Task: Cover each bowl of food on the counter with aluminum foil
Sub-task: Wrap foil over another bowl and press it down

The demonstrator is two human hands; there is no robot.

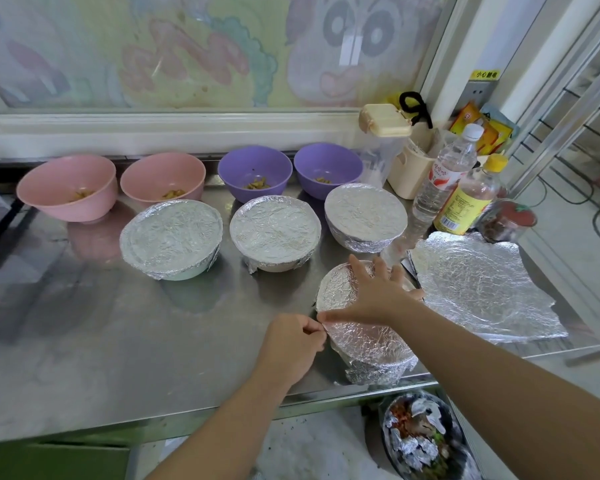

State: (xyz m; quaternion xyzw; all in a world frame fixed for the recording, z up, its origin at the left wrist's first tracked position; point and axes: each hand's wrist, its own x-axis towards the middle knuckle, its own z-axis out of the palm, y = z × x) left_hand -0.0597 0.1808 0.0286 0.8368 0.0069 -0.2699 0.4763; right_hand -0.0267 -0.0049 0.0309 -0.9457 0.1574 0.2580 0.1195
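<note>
The nearest bowl (378, 367) sat at the front of the steel counter (118, 323), its base close to the front lip, with the foil cover (364, 337) already draped over it. The right hand (378, 292) lay flat on top, fingers spread and straight, pressing the cover down, while the left hand (291, 344) pinched the foil's edge at the bowl's left rim between thumb and curled fingers. The main risk looked to be a tear: a hard pull at that pinch against the weight of the flat hand could split the thin, crinkled foil at the rim. A sideways tug could also slide the bowl toward the lip, below which an open bin (426, 438) of scraps stood. The right fingertips reached just beside the foot of a clear water bottle (444, 174), so a careless sweep might knock it, or the yellow-capped bottle (468, 199) next to it. To the right a spare foil sheet (478, 285) lay flat and near, leaving little room that way. Three covered bowls (274, 233) stood behind, and two pink bowls (66, 187) and two purple bowls (255, 168) at the back remained uncovered. The widest open room was bare counter to the left.
</note>
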